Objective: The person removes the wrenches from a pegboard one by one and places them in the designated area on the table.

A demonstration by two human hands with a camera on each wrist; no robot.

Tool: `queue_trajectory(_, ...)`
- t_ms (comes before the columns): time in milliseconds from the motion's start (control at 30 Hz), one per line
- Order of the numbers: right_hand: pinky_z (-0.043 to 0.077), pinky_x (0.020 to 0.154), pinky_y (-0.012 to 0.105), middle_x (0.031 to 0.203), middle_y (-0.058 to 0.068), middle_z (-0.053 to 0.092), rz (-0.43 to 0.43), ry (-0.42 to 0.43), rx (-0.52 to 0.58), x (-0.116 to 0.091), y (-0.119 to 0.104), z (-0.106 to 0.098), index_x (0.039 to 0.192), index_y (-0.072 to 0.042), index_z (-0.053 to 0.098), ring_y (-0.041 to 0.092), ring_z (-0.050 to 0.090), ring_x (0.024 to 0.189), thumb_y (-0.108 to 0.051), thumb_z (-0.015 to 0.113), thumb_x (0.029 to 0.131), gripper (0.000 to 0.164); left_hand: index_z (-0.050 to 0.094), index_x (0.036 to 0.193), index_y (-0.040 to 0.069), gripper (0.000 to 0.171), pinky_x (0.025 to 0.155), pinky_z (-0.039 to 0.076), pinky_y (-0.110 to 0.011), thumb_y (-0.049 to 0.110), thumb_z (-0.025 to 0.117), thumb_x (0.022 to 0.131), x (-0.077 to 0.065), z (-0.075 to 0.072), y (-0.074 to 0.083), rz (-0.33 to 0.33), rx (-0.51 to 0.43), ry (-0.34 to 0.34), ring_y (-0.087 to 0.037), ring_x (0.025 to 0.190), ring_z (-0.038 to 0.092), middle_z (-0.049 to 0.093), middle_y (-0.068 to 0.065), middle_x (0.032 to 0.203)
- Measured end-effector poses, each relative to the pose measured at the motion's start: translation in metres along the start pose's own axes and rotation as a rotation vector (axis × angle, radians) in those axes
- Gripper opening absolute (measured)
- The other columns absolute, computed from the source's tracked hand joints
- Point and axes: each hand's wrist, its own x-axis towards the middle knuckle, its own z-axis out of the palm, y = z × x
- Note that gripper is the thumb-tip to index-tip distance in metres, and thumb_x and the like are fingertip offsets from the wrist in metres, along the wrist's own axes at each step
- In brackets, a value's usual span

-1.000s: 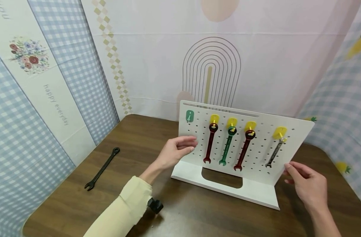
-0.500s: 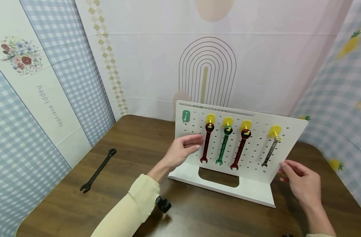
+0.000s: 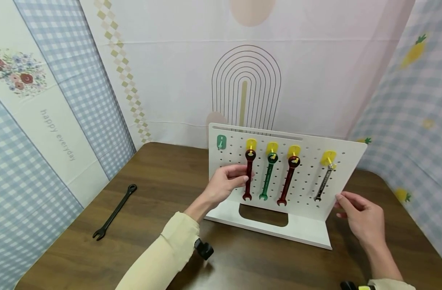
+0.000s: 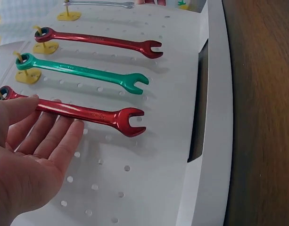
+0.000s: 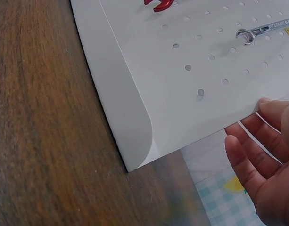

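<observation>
A white pegboard stand (image 3: 235,161) stands upright on the table, with wrenches hanging from yellow hooks. My left hand (image 3: 221,187) is at the leftmost red combination wrench (image 4: 94,113); its thumb lies over the shaft near the ring end and the fingers reach beneath. That wrench's ring still sits on its hook. To its right hang a green wrench (image 3: 268,177), a second red wrench (image 3: 287,181) and a small silver wrench (image 3: 324,183). At the board's right edge, my right hand (image 3: 366,217) pinches the panel, thumb in front and fingers behind.
A black combination wrench (image 3: 115,211) lies on the wooden table (image 3: 162,173) to the left of the stand. The board's upper left corner carries a green hook (image 3: 221,142) with nothing on it. Patterned cloths (image 3: 170,80) hang behind and beside the table.
My left hand has moved right from the board's left side to the leftmost red wrench and taken hold of it. The right hand stays on the board's edge. The head view has shifted slightly.
</observation>
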Motion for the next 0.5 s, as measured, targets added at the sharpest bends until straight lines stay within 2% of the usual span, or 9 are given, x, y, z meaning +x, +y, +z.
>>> queue_trajectory(267, 0.063, 0.061, 0.024, 0.078, -0.023, 0.069, 0.031, -0.005, -0.006, 0.0005, 0.0020, 0.0009, 0.127, 0.000, 0.072, 0.000, 0.071, 0.072, -0.034, 0.072, 0.101, 0.043, 0.067, 0.135, -0.004, 0.033, 0.097, 0.063, -0.040, 0.004, 0.066, 0.103, 0.0008, 0.0056, -0.0010, -0.010, -0.049, 0.027, -0.032, 0.117, 0.074, 0.073, -0.023, 0.129)
queue_trajectory(500, 0.063, 0.061, 0.024, 0.077, -0.023, 0.070, 0.012, -0.003, 0.015, 0.0012, 0.0013, 0.0007, 0.125, 0.001, 0.072, 0.000, 0.071, 0.071, -0.033, 0.073, 0.101, 0.041, 0.070, 0.130, -0.002, 0.029, 0.091, 0.065, -0.041, 0.007, 0.067, 0.103, -0.0031, 0.0050, 0.0017, -0.015, -0.051, 0.035, -0.031, 0.109, 0.077, 0.076, -0.021, 0.123)
